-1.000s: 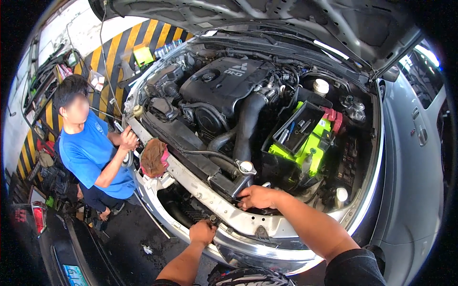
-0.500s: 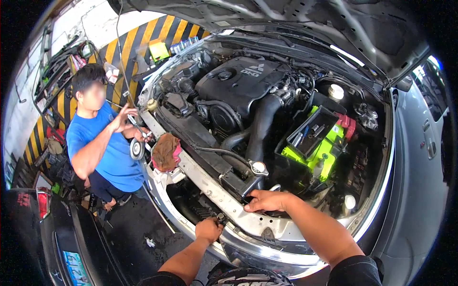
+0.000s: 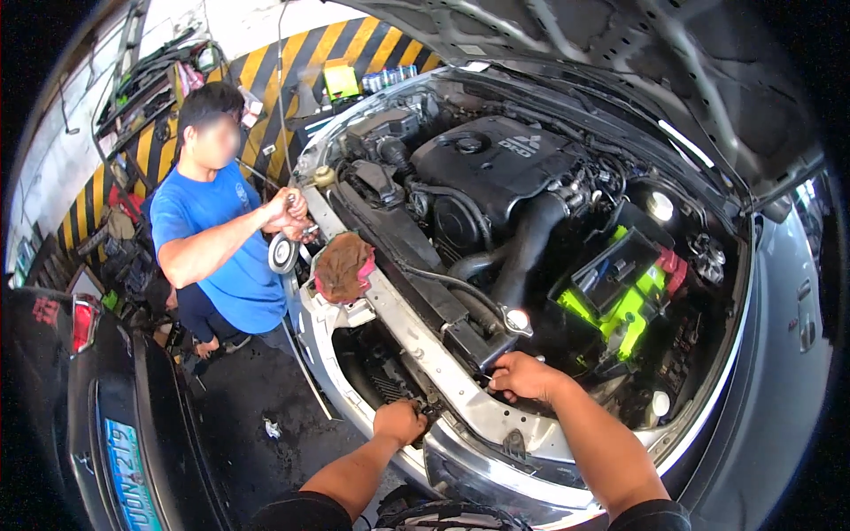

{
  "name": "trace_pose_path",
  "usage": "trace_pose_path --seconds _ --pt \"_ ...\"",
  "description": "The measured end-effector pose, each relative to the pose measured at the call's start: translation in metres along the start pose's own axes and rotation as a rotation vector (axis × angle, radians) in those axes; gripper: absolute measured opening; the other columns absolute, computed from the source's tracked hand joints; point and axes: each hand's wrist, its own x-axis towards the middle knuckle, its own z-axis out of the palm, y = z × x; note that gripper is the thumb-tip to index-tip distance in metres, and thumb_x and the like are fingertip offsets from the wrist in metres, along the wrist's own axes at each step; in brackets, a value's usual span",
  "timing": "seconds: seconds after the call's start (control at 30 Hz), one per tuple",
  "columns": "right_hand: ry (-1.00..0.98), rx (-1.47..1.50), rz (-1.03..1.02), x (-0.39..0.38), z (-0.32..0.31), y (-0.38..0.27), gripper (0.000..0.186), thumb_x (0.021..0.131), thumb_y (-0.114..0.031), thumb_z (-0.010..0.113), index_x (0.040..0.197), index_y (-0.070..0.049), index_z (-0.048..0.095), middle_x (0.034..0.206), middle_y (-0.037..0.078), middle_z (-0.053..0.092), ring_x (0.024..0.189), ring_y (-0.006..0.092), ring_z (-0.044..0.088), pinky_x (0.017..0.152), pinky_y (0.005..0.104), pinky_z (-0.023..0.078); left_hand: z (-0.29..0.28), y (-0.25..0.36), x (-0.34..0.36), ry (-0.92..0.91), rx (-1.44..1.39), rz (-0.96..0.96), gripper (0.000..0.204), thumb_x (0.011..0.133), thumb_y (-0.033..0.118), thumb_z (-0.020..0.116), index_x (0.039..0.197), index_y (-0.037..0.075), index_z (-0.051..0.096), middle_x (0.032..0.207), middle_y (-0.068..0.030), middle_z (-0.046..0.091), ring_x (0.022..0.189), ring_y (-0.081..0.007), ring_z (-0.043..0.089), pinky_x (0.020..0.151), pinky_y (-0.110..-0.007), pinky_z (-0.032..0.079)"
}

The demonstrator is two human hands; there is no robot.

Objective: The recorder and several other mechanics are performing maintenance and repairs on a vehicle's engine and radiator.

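Running between the person's hands (image 3: 522,377) lies a pale metal crossbar (image 3: 427,347).

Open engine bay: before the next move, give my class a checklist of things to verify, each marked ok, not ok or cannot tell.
1. Hood raised above the engine: ok.
2. Silver cap in place near the right hand: ok.
3. Left hand grip: cannot tell; its fingers are hidden at the front gap.
4. Tools contained: ok, those over the bright green part lie in a black tray.
5. Front panel free of loose items: not ok, a brown cloth lies on it.
6. Co-worker's hands apart from the person's own: ok.
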Motion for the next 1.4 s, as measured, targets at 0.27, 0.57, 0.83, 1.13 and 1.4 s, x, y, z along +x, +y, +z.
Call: trace_pose_path --seconds 0.27,0.57,0.83,1.13,1.4 --pt "-0.118 0.127 -0.019 -0.008 0.005 -0.005 0.052 0.093 -0.024 0.074 0.134 0.003 0.057 0.105 0.008 0.073 0.105 0.0194 0.066 0.097 0.0304 0.049 -0.013 0.001 -0.005 -0.069 -0.015 -0.005 0.041 0.091 0.040 0.053 0.112 0.009 0.072 0.116 -0.0144 0.070 0.105 -0.0339 0.069 0.092 -0.046 0.055" --pt "0.055 -0.011 -0.012 -0.019 0.022 -0.034 0.042 0.087 -0.036 0.082 0.106 0.000 0.070 0.080 0.003 0.065 0.069 0.0135 0.058 0.062 0.0294 0.047 -0.016 0.002 -0.007 -0.030 -0.025 0.021 0.039 0.091 0.037 0.052 0.109 0.008 0.072 0.114 -0.0147 0.071 0.105 -0.0334 0.069 0.092 -0.046 0.055" --pt "0.015 -0.017 0.096 -0.011 0.005 -0.023 0.046 0.091 -0.034 0.078 0.120 -0.001 0.065 0.084 0.002 0.065 0.066 0.0116 0.056 0.059 0.0274 0.048 -0.018 0.001 -0.008 -0.065 -0.064 0.017 0.043 0.092 0.040 0.053 0.112 0.007 0.072 0.111 -0.0179 0.071 0.102 -0.0356 0.069 0.092 -0.048 0.055" --pt "-0.100 0.210 0.018 -0.006 0.003 0.006 0.063 0.092 -0.032 0.076 0.141 -0.001 0.051 0.117 0.012 0.069 0.107 0.0181 0.062 0.091 0.0325 0.050 -0.014 0.001 -0.005 -0.064 -0.064 0.027 0.043 0.091 0.040 0.054 0.115 0.009 0.071 0.112 -0.0178 0.072 0.101 -0.0363 0.069 0.093 -0.048 0.054" --pt "-0.008 -0.061 -0.069 -0.019 0.020 -0.027 0.058 0.084 -0.027 0.085 0.129 0.001 0.061 0.098 0.006 0.070 0.086 0.0144 0.064 0.076 0.0276 0.050 -0.014 0.000 -0.006 -0.037 -0.039 0.023 0.040 0.091 0.040 0.053 0.110 0.010 0.072 0.109 -0.0177 0.071 0.099 -0.0363 0.070 0.086 -0.048 0.057"
